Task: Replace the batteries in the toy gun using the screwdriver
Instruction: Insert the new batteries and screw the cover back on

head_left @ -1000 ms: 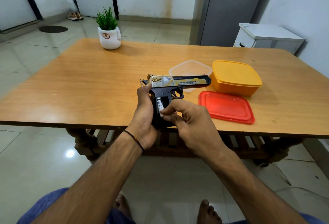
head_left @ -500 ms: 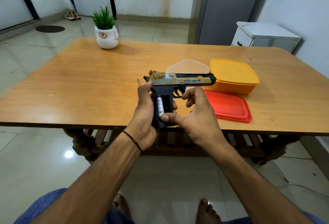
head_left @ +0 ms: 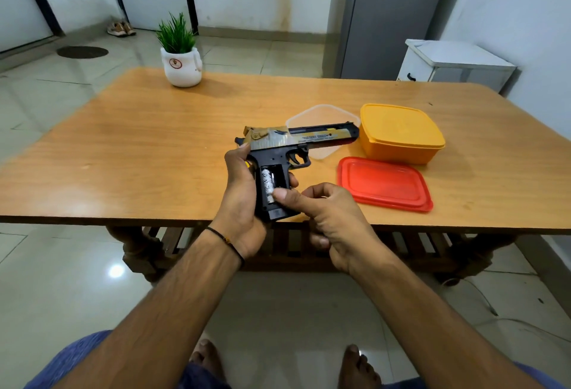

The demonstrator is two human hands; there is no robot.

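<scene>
1. So, L hand [head_left: 241,203] is clamped round the grip of the toy gun [head_left: 278,154], held just over the table's [head_left: 123,157] near edge, barrel twd table's right end.
2. Grip compartment open; one battery [head_left: 267,183] inside.
3. R hand [head_left: 333,228]: thumb [head_left: 282,194] presses battery's lower end, other fingers curled in, holding nothing.
4. On table's right half: orange box [head_left: 401,132], red lid [head_left: 383,183], clear lid [head_left: 321,113].

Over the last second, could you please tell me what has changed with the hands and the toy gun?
The right hand drew its fingers down from the trigger guard and curled them; its thumb now presses the lower end of the battery in the grip. The left hand still holds the toy gun, and the battery stays in its compartment.
</scene>
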